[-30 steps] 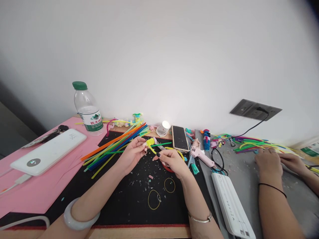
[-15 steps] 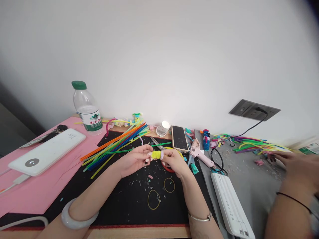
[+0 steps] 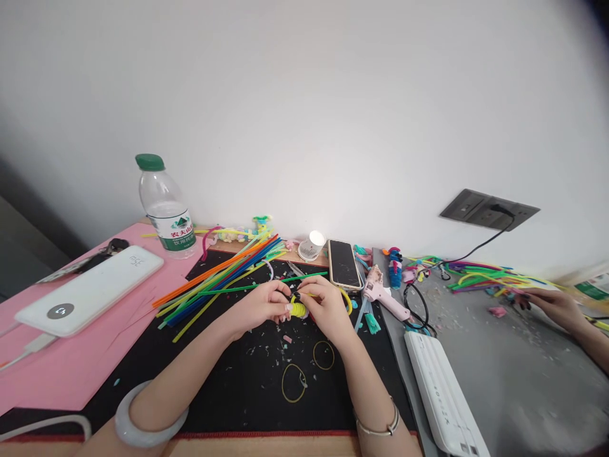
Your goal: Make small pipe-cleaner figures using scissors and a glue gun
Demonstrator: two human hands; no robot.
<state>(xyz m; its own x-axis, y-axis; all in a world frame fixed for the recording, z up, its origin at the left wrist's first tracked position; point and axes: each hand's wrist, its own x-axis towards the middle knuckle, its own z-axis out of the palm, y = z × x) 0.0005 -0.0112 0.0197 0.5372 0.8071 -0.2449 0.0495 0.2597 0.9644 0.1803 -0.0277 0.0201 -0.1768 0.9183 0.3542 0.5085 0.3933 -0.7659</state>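
**A:** Hands, where?

**B:** Both are over the black mat (image 3: pixel 228 381), mid-desk. The left hand (image 3: pixel 259 308) and right hand (image 3: pixel 323 308) meet at a small yellow coil (image 3: pixel 299 309) of fuzzy wire.

**A:** Grip?

**B:** The left fingertips are pinched together on the coil's left end. The right fingers are curled over its right end and closed on it, dark nails showing. A yellow tail (image 3: pixel 349 301) arcs out behind the right hand.

**A:** Is the coil on the mat or off it?

**B:** It is held low over the far half of the mat. I cannot tell if it touches. Coloured scraps lie scattered beneath it.

**A:** Wrists?

**B:** There is a pale bangle (image 3: pixel 143 422) on the left and a thin metal bracelet (image 3: pixel 380 425) on the right.

**A:** Nearest things?

**B:** Two yellow rings (image 3: pixel 294 383) lie flat on the mat, just nearer than the hands. A fan of long coloured stems (image 3: pixel 219 276) lies to the left, reaching toward the left hand. A dark phone (image 3: pixel 343 263) lies face up beyond the right hand. A pink glue gun (image 3: pixel 380 292) is just right of that, at the mat's edge.

**A:** Further out?

**B:** A green-capped bottle (image 3: pixel 164 209) stands upright at the wall. A white power bank (image 3: pixel 90 289) lies on a pink sheet (image 3: pixel 57 362), far left. A white slab (image 3: pixel 442 397) lies on the grey top, right of the mat.

**A:** Anyone else?

**B:** Another person's hand (image 3: pixel 552 304) rests far right on the grey top, fingertips by a second heap of stems (image 3: pixel 476 276). It is well apart from the coil.
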